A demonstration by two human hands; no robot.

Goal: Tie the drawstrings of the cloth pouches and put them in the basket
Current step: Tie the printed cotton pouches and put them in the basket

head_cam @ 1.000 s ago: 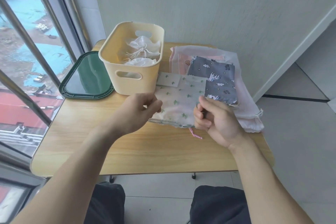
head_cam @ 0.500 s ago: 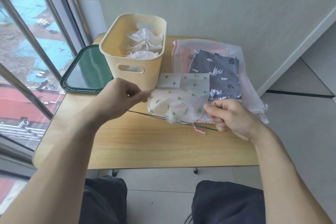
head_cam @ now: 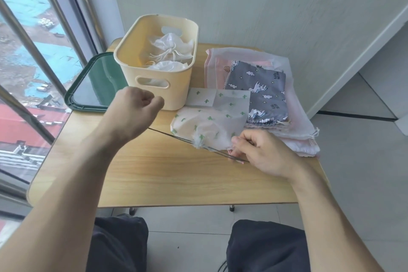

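At centre frame the cactus-print pouch [head_cam: 205, 127] lies on the tabletop [head_cam: 154, 172], mouth gathered, while the left hand [head_cam: 134, 108] and right hand [head_cam: 262, 152] each pinch a taut dark drawstring [head_cam: 176, 138]; thin, limp and light, it seems best gripped at the cinched neck

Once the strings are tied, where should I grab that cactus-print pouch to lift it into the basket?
Grip the cactus-print pouch at its cinched neck, coming from the near table edge. The cloth gathers to a tight bunch there, facing you, while the body lies flat and limp. The basket stands open just behind.
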